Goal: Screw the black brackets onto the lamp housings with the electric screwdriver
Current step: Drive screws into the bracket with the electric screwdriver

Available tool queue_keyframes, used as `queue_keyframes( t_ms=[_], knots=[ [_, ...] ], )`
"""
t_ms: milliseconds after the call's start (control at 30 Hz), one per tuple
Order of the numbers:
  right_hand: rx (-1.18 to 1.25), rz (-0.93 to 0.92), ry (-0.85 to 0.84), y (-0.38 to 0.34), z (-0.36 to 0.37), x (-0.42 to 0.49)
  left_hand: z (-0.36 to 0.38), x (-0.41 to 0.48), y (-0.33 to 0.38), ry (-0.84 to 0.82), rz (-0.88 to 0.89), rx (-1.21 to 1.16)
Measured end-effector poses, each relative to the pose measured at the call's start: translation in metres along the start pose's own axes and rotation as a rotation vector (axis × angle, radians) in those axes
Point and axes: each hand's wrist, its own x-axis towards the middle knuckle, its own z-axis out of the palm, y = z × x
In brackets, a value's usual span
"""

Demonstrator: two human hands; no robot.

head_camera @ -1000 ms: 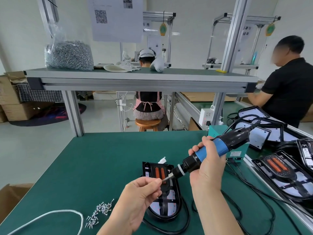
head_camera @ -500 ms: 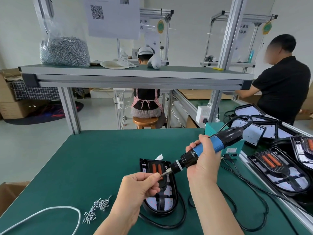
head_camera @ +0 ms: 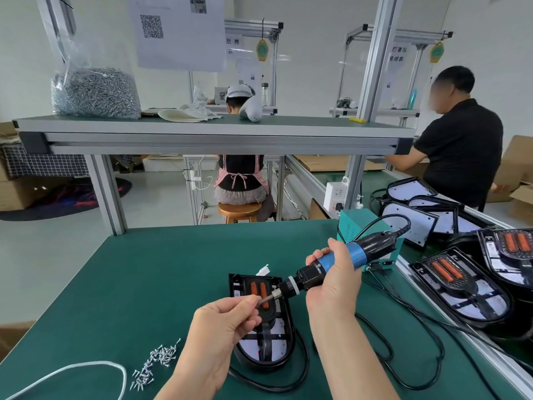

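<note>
Now pinching the bit [head_camera: 267,298] tip with the left grip [head_camera: 219,327], presumably seating one of the screws [head_camera: 155,362], light and slippery, best fingertip-held; right grip [head_camera: 334,284] wrapping the screwdriver [head_camera: 308,277] barrel, lower centre, over the housing [head_camera: 268,346] lying on the tabletop [head_camera: 161,272].

The person's left hand [head_camera: 222,321] and right hand [head_camera: 331,287] are both bare. The forearms [head_camera: 346,359] behind them are likewise bare to the near edge of view.

Left fingers [head_camera: 244,303] hide screwdriver bit [head_camera: 267,299] tip.
</note>
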Motion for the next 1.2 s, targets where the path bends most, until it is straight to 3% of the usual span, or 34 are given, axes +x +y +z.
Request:
queue_keyframes(
  t_ms=[333,567,900,1200],
  knots=[
    [-0.013,0.0,0.001,0.002,0.001,0.0,-0.005,-0.001,-0.002,-0.05,-0.048,-0.016],
    [-0.04,-0.003,0.002,0.005,0.0,-0.002,-0.007,-0.004,-0.007,0.013,0.072,0.098],
    [-0.057,0.007,0.017,0.008,-0.001,-0.004,-0.008,-0.007,-0.004,0.008,0.083,0.101],
    [-0.033,0.04,0.043,0.008,-0.001,-0.003,-0.005,-0.01,-0.006,0.015,0.247,0.244]
  ],
)
